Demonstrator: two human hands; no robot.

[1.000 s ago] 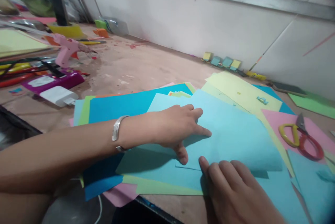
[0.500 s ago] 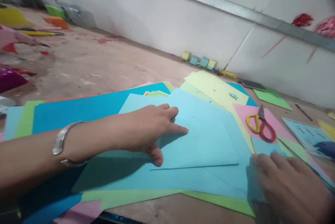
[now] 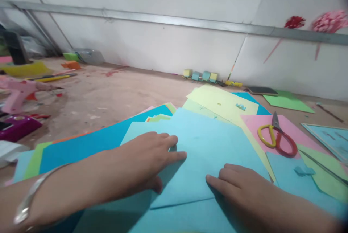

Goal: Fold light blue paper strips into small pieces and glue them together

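Observation:
A light blue paper sheet (image 3: pixel 201 146), its near edge forming a fold or overlap, lies on top of a stack of coloured paper. My left hand (image 3: pixel 152 160), with a silver bangle on the wrist, rests on the sheet's left part, index finger stretched and thumb apart. On its near right part lies my right hand (image 3: pixel 239 186), index finger pointing left and the other fingers loosely bent; its thumb is hidden. Neither hand grips anything. Scissors (image 3: pixel 277 137) with one yellow and one red handle lie on pink paper (image 3: pixel 296 127) to the right.
Tweezers (image 3: pixel 323 166) and a small cut blue piece (image 3: pixel 304 171) lie at right. A pink glue gun (image 3: pixel 17 93) and a purple object (image 3: pixel 20 127) are at left. Small yellow and blue paper blocks (image 3: pixel 201 75) line the wall. A dark flat object (image 3: pixel 262 90) lies far right.
My right hand has come from the lower right, beside the small blue paper, leftward onto the light blue sheet. My left hand stays on the sheet. The camera view has levelled.

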